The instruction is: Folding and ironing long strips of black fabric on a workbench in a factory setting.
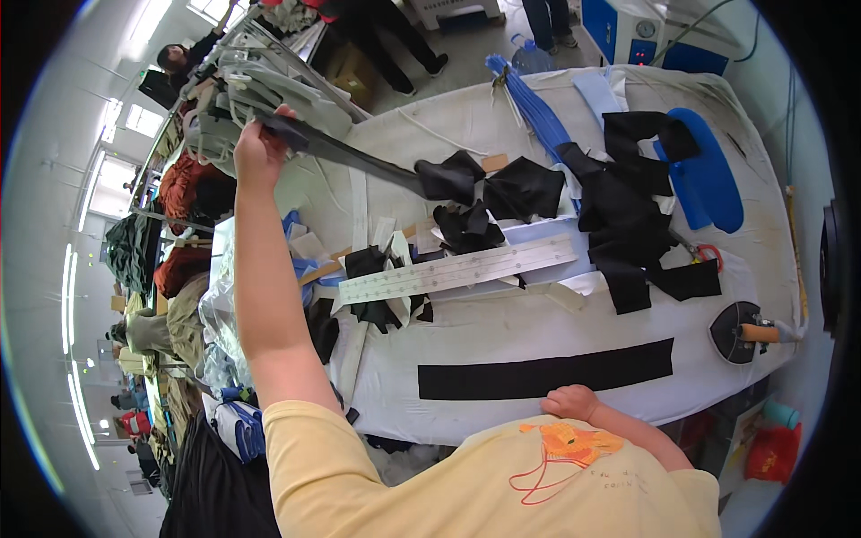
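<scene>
My left hand (pixel 262 151) is raised at the far left, its fingers closed on one end of a long dark fabric strip (pixel 359 160). The strip slants right, down to a heap of black fabric pieces (pixel 448 177) on the table. My right hand (pixel 571 401) rests in a loose fist at the near table edge, with nothing visible in it. Just beyond it lies a flat black fabric strip (pixel 545 369), and the fist is against or very close to its near edge. A long pale marked template strip (pixel 457 269) lies across the middle, over black scraps.
An iron (pixel 741 333) with a wooden handle sits at the right edge. Red-handled scissors (pixel 708 256), a blue board (pixel 704 179) and black cut pieces (pixel 628 211) lie farther back. Blue strips (pixel 535 103) are bundled at the far side. Garment racks stand left; people are beyond.
</scene>
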The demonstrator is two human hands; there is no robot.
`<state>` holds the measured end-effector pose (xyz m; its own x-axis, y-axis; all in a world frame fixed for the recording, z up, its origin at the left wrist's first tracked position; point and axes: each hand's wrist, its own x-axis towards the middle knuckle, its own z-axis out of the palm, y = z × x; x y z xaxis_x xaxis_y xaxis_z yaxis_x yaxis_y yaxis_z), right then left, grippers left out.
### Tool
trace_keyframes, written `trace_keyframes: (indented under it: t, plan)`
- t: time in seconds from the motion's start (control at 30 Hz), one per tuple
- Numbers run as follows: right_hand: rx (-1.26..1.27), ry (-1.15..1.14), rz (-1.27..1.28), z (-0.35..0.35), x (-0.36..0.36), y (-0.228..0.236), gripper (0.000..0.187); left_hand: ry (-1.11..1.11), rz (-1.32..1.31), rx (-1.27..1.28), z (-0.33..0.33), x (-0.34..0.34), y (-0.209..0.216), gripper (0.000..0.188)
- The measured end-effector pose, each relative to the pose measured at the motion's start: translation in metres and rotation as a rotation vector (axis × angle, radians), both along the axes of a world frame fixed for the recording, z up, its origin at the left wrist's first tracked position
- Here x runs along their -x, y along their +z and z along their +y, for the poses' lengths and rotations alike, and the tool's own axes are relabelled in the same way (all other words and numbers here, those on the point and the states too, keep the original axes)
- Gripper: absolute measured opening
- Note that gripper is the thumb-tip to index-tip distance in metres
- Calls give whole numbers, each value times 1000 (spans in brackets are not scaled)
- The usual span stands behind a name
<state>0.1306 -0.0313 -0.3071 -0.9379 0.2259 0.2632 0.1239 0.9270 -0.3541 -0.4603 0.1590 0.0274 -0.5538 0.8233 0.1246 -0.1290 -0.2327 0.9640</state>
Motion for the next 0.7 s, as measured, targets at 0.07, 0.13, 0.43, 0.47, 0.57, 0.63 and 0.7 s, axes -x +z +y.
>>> trace_keyframes:
  t: [0.07,0.13,0.43,0.47,0.57,0.63,0.7]
  plan:
    - [136,-16,-170,-3,-2,1,5,-73,87,-40,-2,-47,26,26]
    - [491,-126,-413,3,11,28,11,-170,161,-48,-16,-96,50,25]
    - [663,-214,671,71,81,244,76,-503,492,-102,-111,-276,105,25]
    - [690,-172,680,69,87,263,82,-555,446,-132,-120,-291,108,25]
    - [765,-177,643,52,97,281,92,-599,396,-117,-131,-320,106,24]
    - [739,-201,649,41,92,286,82,-616,299,-114,-138,-330,100,21]
    - [1258,-20,708,32,85,289,66,-575,169,-125,-148,-342,91,18]
